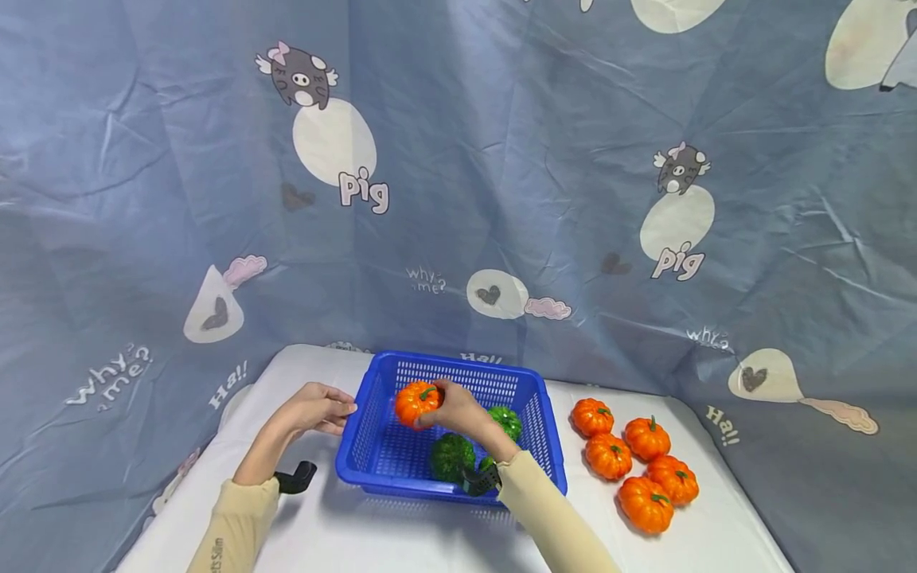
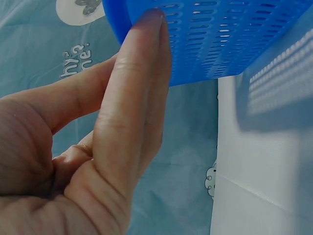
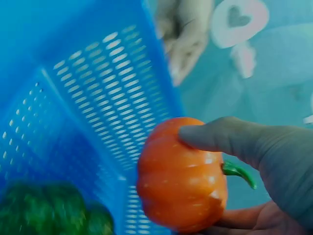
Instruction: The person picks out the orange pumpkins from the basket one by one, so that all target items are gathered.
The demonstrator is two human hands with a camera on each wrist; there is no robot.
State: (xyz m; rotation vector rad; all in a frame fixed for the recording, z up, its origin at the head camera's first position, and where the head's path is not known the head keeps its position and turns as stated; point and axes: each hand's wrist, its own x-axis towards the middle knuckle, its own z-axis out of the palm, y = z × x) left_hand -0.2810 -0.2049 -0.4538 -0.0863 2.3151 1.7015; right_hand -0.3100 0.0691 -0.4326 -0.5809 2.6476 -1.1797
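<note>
My right hand (image 1: 458, 410) grips a small orange pumpkin (image 1: 415, 404) with a green stem, inside the blue basket (image 1: 451, 487). In the right wrist view the thumb lies on top of the pumpkin (image 3: 181, 176) and the other fingers are partly hidden beneath it. My left hand (image 1: 315, 410) is at the basket's left rim; in the left wrist view its nearly straight fingers (image 2: 127, 98) touch the basket wall (image 2: 205, 39) from outside. Green pumpkins lie in the basket, a dark one (image 1: 451, 457) near the front and a brighter one (image 1: 505, 422) toward the right, partly covered by my right arm.
Several orange pumpkins (image 1: 609, 456) lie in a group on the white tabletop (image 1: 401, 541) to the right of the basket. A blue-grey printed cloth (image 1: 444, 199) hangs behind and at both sides. Black wrist mounts (image 1: 295, 477) stick out from my wrists.
</note>
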